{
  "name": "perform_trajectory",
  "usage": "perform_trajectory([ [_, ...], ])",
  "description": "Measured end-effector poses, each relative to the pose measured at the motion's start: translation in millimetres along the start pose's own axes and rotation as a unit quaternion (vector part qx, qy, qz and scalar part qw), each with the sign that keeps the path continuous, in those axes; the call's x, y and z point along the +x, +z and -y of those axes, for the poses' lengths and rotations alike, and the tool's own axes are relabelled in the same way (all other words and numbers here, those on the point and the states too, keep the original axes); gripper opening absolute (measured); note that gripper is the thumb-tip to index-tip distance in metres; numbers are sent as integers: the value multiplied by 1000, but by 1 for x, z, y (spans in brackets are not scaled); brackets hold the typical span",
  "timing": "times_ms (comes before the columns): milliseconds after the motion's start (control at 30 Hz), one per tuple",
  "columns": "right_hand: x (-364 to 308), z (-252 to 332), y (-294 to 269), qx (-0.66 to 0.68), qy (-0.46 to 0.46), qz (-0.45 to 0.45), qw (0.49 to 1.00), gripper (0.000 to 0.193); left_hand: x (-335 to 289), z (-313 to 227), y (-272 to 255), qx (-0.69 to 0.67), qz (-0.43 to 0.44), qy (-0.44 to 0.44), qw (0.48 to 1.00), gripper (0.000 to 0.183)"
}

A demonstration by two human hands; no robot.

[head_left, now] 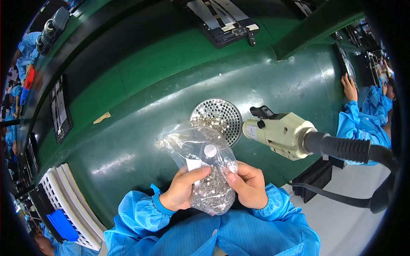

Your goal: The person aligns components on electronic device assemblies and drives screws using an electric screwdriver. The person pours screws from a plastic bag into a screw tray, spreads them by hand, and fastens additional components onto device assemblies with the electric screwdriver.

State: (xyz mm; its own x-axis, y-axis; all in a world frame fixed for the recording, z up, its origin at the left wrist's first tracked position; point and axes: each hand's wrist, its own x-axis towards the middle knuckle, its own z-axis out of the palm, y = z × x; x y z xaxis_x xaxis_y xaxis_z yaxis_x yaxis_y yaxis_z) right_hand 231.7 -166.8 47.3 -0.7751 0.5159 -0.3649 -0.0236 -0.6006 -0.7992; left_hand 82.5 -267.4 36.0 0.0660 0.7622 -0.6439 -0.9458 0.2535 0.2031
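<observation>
Between my hands is a clear plastic bag (213,194) full of small silvery screws or similar tiny metal parts, too small to tell for sure. My left hand (181,187) grips its left side, thumb pressed on the plastic. On the other side my right hand (249,184) pinches the bag between thumb and fingers. A white label and a round white sticker show through the plastic. The bag's upper end reaches over the near rim of a round metal dish (232,121) with rows of holes, where more of the tiny parts lie loose.
Right of the dish lies a cream-coloured power tool (279,134) with a thick black cable. A white basket (57,187) stands at the left. Flat black device panels (226,27) rest beyond the green table (136,141). A co-worker's hand (349,87) is at the right.
</observation>
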Motion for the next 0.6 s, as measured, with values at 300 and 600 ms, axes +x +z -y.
perform_trajectory([
  [300,11,-10,-5,-151,-140,-53,977,10,20,10,-17,-65,38,-25,997,36],
  [600,17,-3,-7,-185,-238,-1,954,15,19,12,-12,-59,90,29,994,43],
])
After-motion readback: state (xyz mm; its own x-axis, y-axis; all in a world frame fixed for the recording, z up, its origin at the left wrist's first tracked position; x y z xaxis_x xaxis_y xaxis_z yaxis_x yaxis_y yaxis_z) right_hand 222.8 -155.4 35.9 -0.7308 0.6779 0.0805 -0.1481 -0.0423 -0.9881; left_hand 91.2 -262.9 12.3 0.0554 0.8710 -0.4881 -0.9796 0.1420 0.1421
